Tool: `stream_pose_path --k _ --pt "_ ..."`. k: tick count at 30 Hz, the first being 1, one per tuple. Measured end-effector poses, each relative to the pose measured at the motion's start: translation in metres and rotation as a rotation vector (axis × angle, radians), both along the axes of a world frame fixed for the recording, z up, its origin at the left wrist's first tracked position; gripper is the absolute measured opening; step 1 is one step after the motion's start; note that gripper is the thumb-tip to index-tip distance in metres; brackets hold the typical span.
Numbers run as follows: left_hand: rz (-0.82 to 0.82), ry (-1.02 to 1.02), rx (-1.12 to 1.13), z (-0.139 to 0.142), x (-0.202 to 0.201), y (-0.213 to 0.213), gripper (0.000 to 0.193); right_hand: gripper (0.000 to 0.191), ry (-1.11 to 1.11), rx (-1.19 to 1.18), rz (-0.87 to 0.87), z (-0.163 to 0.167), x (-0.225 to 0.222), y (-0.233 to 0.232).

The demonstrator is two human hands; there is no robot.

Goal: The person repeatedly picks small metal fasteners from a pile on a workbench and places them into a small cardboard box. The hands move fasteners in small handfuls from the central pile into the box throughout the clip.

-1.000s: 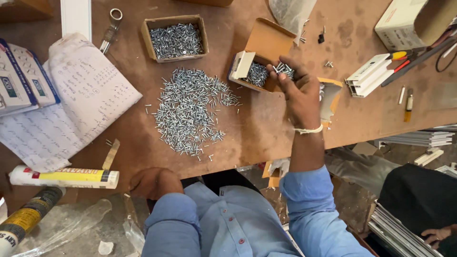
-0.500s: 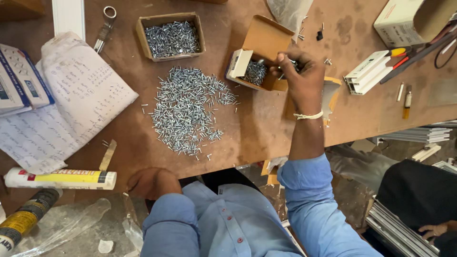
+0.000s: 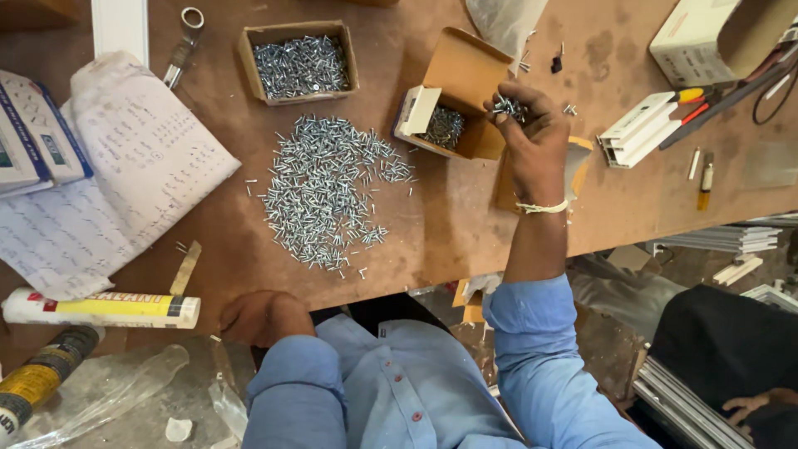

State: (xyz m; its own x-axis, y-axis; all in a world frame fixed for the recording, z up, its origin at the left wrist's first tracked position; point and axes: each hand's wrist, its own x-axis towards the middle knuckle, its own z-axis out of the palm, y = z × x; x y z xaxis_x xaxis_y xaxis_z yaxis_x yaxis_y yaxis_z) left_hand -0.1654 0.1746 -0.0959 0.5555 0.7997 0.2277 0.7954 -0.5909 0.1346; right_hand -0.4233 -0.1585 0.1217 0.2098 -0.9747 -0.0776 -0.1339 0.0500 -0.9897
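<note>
- The left hand (image 3: pixel 264 318) rests at the near edge of the wooden table (image 3: pixel 449 224), curled loosely against the wood and holding nothing.
- Just left of it lie a yellow-and-white sealant tube (image 3: pixel 104 309) and, nearer the camera, a dark cartridge (image 3: pixel 37 376) on clear plastic wrap.
- In the middle of the table spreads a loose heap of small silver screws (image 3: pixel 320 191), with a sheet of written paper (image 3: pixel 108 179) to its left.
- The right hand (image 3: pixel 532 141) is stretched out over the table, fingers bunched around a pinch of screws (image 3: pixel 507 106) held just above and right of the small open cardboard box (image 3: pixel 453 104).
- That box holds more screws and stands right of the heap, its flap raised.
- Farther back, a second open box (image 3: pixel 301 62) is full of screws.
- At the far right lie white profile offcuts (image 3: pixel 644 133) and a screwdriver (image 3: pixel 706 104).
</note>
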Motion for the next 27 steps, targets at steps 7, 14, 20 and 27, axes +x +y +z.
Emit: stream_pose_path --k 7,14,20,27 --pt "-0.028 0.001 0.012 -0.001 -0.001 0.003 0.042 0.035 -0.174 0.049 -0.074 -0.004 -0.003 0.004" --pt "-0.040 -0.003 0.018 -0.002 0.001 0.000 0.042 0.038 -0.300 0.106 -0.113 -0.006 -0.010 0.007" --pt "-0.037 -0.013 0.021 -0.001 0.001 -0.005 0.042 0.032 -0.178 0.057 -0.102 -0.003 -0.021 0.003" --pt "-0.038 -0.021 0.027 -0.001 -0.003 -0.009 0.042 0.033 -0.615 0.281 -0.110 -0.007 -0.027 0.000"
